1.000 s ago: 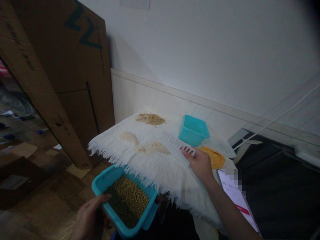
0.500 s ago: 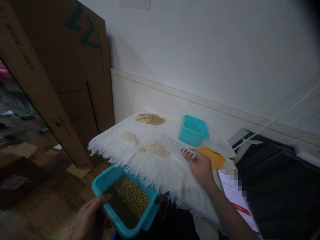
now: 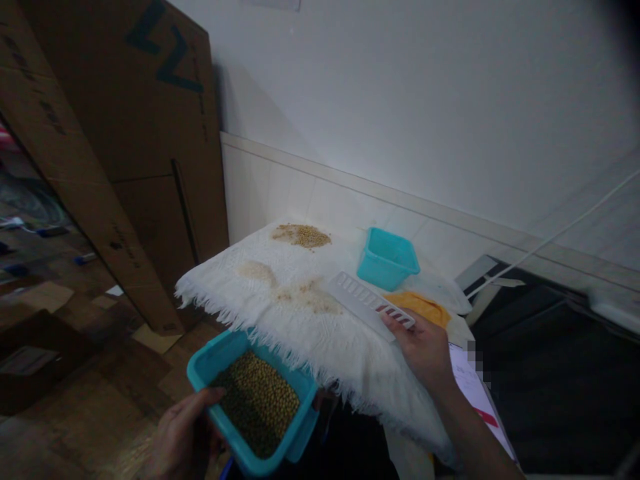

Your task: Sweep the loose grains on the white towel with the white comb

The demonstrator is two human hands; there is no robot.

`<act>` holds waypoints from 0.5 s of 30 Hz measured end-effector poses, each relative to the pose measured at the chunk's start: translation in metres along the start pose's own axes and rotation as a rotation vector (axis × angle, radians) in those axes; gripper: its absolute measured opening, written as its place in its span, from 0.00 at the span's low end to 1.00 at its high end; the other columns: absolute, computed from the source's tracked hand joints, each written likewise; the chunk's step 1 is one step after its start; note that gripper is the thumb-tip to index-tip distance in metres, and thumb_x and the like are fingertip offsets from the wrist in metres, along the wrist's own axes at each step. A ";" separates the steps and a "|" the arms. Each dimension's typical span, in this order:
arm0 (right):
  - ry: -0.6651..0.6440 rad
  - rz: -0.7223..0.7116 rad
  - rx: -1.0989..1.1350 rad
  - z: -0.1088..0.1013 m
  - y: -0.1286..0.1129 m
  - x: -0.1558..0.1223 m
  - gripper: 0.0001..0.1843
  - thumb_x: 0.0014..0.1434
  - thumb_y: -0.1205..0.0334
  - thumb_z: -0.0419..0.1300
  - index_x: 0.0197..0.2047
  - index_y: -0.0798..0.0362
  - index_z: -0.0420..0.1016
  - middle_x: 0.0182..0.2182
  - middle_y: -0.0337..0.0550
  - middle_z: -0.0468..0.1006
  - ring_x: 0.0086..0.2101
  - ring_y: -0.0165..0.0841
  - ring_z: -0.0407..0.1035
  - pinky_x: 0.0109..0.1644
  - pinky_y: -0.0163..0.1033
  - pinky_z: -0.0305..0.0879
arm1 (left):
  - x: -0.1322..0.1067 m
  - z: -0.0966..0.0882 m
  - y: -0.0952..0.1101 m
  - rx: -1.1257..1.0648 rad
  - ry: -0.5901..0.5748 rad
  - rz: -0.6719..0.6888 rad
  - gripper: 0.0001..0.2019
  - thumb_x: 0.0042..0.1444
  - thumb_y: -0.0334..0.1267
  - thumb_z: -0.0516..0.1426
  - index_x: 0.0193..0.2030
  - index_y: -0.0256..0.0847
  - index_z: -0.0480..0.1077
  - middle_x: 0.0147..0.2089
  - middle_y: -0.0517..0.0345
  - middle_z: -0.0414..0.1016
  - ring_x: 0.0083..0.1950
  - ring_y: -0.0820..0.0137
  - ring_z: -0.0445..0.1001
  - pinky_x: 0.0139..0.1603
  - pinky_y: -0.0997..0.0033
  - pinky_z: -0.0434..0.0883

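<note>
My left hand (image 3: 183,427) grips the near left rim of a turquoise plastic basket (image 3: 203,357), thumb over the edge. Inside lie yellow soybeans (image 3: 267,387) and small dark green beans (image 3: 245,417). The basket is held just below the fringed front edge of a white cloth (image 3: 300,333). Closed on the right end of a flat white plastic piece with a row of slots (image 3: 355,297), my right hand (image 3: 423,343) is above the cloth. Left of that piece, pale grains (image 3: 313,297) are scattered, with another small patch of grains (image 3: 256,270) beyond.
A heap of yellowish beans (image 3: 303,235) sits at the cloth's back. Behind my right hand are a second turquoise basket (image 3: 387,260) and an orange cloth (image 3: 420,307). A tablet-like screen (image 3: 477,393) lies at the right; a large cardboard box (image 3: 150,133) stands left.
My right hand has drawn the slotted piece to the right and a little nearer, and its flat face shows more. The basket in my left hand has hardly moved.
</note>
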State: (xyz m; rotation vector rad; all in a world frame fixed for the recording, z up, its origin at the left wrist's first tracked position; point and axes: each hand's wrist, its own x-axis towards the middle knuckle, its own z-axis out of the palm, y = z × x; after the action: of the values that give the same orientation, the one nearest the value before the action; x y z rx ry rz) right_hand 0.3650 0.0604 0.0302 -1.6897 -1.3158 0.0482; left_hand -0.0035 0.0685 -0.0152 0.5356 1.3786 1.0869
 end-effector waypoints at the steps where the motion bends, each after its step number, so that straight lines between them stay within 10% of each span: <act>1: -0.005 0.004 -0.018 -0.001 0.001 -0.003 0.22 0.68 0.38 0.69 0.46 0.46 0.94 0.39 0.48 0.95 0.37 0.49 0.89 0.37 0.45 0.83 | 0.000 0.000 0.000 0.001 0.002 0.008 0.20 0.31 0.53 0.69 0.05 0.46 0.68 0.09 0.54 0.61 0.12 0.71 0.59 0.13 0.68 0.57; 15: -0.115 0.005 0.137 -0.002 -0.028 0.001 0.16 0.62 0.44 0.72 0.39 0.45 0.95 0.36 0.47 0.94 0.34 0.47 0.89 0.36 0.44 0.86 | 0.018 -0.016 -0.029 0.000 -0.051 0.011 0.22 0.36 0.56 0.73 0.08 0.46 0.72 0.10 0.57 0.64 0.12 0.71 0.60 0.14 0.69 0.61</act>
State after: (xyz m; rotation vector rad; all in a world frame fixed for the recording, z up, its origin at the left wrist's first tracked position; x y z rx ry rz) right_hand 0.3464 0.0585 0.0512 -1.5932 -1.3616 0.2362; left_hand -0.0128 0.0665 -0.0518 0.5673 1.3327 1.0755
